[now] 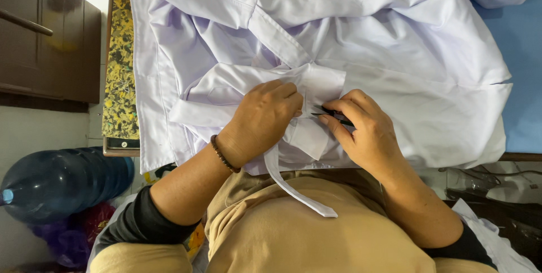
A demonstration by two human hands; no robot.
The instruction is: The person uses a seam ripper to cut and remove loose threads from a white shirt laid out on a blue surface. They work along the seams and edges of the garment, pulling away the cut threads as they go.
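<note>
Pale lilac garment [395,53], shirt-like with plackets and seams, spread in folds across a table with a blue surface [522,64] at the far right; a strip of yellow-and-black speckled tabletop [119,53] shows along the garment's left edge. Left hand [262,120] curled nearly closed, knuckles up, fingers pressing down and bunching a folded piece of the fabric near the middle of the garment; a brown bead bracelet [224,154] sits on its wrist. Right hand [364,132] just beside it, fingers bent in a pinch around a small dark tool [330,114], slim and black, its tip pointing toward the left hand and lying on the cloth; exact kind of tool cannot be told. A narrow fabric strap [293,185] hangs off the table edge over the person's tan lap. Large blue water bottle [62,180] on the floor at left, below a dark wood cabinet [48,36].
</note>
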